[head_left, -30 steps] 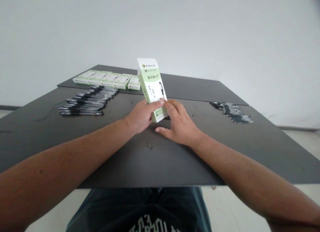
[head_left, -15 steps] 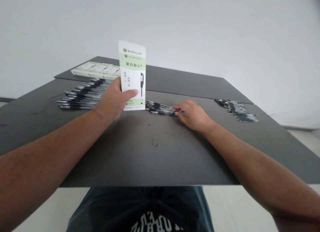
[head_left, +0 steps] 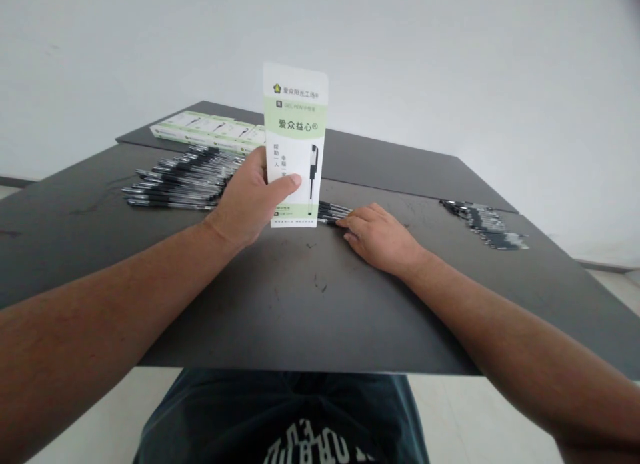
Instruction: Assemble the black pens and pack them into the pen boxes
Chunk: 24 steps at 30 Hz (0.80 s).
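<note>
My left hand (head_left: pixel 245 201) is closed on a white and green pen box (head_left: pixel 296 127), raised upright above the table with its thumb across the printed front. The box front bears a picture of a gel pen and printed characters. Just right of the box, a small group of black and clear gel pens (head_left: pixel 331 212) lies on the grey table (head_left: pixel 300 317). My right hand (head_left: pixel 379 241) rests on the table with its curled fingers round the near ends of these pens. The box hides the pens' left ends.
A larger spread of gel pens (head_left: pixel 173 181) lies to the left, partly behind my left hand. Several flat white and green pen boxes (head_left: pixel 207 126) sit behind it. Thin black and clear pen parts (head_left: pixel 483 223) form a row at the right.
The left hand and box appear further right and nearer in view. My right hand has closed further over the pens, covering more of their ends. The view has shifted slightly.
</note>
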Tool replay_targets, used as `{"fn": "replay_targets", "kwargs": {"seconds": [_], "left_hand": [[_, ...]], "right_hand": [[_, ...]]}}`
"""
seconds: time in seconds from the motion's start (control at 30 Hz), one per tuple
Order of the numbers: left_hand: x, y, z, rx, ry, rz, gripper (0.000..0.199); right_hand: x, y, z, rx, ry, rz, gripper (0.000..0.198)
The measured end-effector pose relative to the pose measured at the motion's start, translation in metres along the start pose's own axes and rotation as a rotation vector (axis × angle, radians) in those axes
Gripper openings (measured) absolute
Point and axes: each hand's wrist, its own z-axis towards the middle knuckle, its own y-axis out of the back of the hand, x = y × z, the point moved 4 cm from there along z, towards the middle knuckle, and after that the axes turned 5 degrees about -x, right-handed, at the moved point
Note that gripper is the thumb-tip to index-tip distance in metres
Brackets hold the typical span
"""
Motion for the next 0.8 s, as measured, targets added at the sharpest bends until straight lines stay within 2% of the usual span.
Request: {"fn": "replay_targets", "kwargs": {"seconds": [0.2, 0.33, 0.4, 0.47, 0.53, 0.63, 0.73, 0.8], "left_hand": [[-0.013, -0.008, -0.011, 0.053, 0.027, -0.166, 0.045], [-0.017, -0.013, -0.019, 0.162, 0.108, -0.16, 0.053], [-0.017, -0.016, -0.022, 0.208, 0.115, -0.111, 0.049], [-0.017, -0.017, -0.023, 0.194, 0.06, 0.002, 0.049], [-0.018, -0.017, -0.025, 0.114, -0.049, 0.187, 0.057], [-0.027, -0.02, -0.036, 0.046, -0.224, 0.381, 0.075], [-0.037, -0.033, -0.054, 0.186, -0.362, 0.365, 0.083], [-0.041, -0.041, -0.064, 0.272, -0.417, 0.373, 0.086]], "right_hand": [[0.001, 0.0, -0.002, 0.02, -0.081, -0.047, 0.034], [0.003, 0.011, -0.004, -0.091, -0.163, 0.05, 0.04], [0.007, 0.019, -0.006, -0.174, -0.179, 0.136, 0.042], [0.013, 0.024, -0.008, -0.248, -0.185, 0.246, 0.045], [0.022, 0.026, -0.011, -0.271, -0.174, 0.396, 0.052], [0.036, 0.022, -0.015, -0.23, -0.144, 0.654, 0.08], [0.047, 0.023, -0.014, -0.21, -0.091, 0.814, 0.099], [0.052, 0.027, -0.01, -0.217, -0.022, 0.792, 0.095]]}}
